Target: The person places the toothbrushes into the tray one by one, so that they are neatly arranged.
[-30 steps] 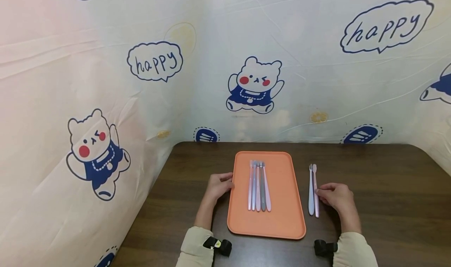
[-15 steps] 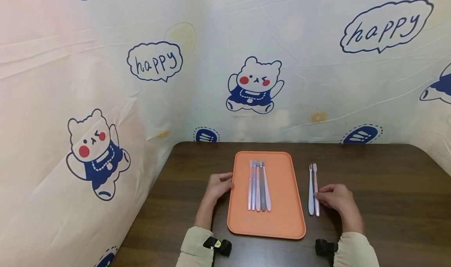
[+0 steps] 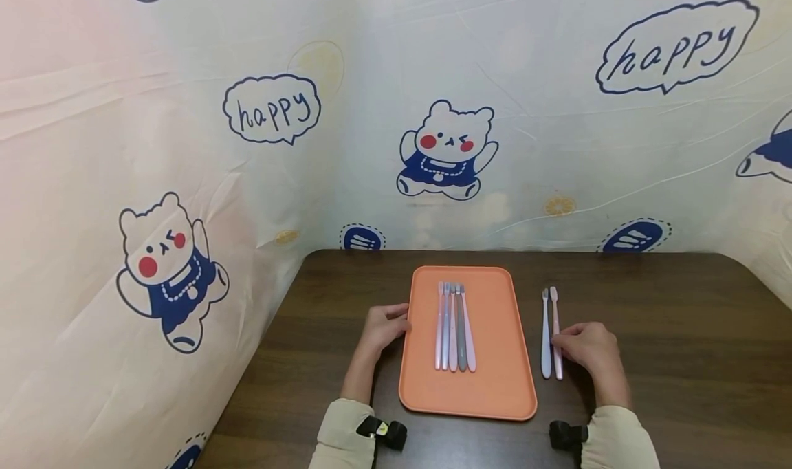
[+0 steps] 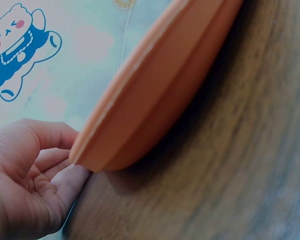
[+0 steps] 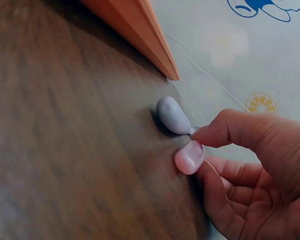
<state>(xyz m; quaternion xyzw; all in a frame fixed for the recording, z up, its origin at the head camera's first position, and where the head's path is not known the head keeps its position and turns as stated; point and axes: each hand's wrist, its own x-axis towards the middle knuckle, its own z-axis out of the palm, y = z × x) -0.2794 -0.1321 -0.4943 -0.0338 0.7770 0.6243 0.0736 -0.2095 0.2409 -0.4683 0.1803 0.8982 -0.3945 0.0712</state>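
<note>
In the head view, my left hand (image 3: 383, 328) holds the left edge of an orange tray (image 3: 489, 393), its rim (image 4: 125, 85) between thumb and index finger in the left wrist view. Several toothbrushes (image 3: 454, 331) in pink, blue and grey lie side by side on the tray, heads pointing away. Right of the tray, my right hand (image 3: 590, 348) pinches a pink toothbrush (image 3: 555, 311) by its handle. A light blue toothbrush (image 3: 546, 345) lies just left of it. The right wrist view shows both rounded handle ends, the pink one (image 5: 190, 157) between thumb and fingers.
The tray and toothbrushes are on a dark wooden table (image 3: 693, 345). Behind and to the left hangs a pale printed curtain (image 3: 359, 111) with bears and "happy" bubbles. Black wrist cameras (image 3: 391, 434) sit on both sleeves.
The pink toothbrush in my right hand has shifted slightly away from me and a touch right, its handle end now about level with the blue one's. My left hand and the tray stay put.
</note>
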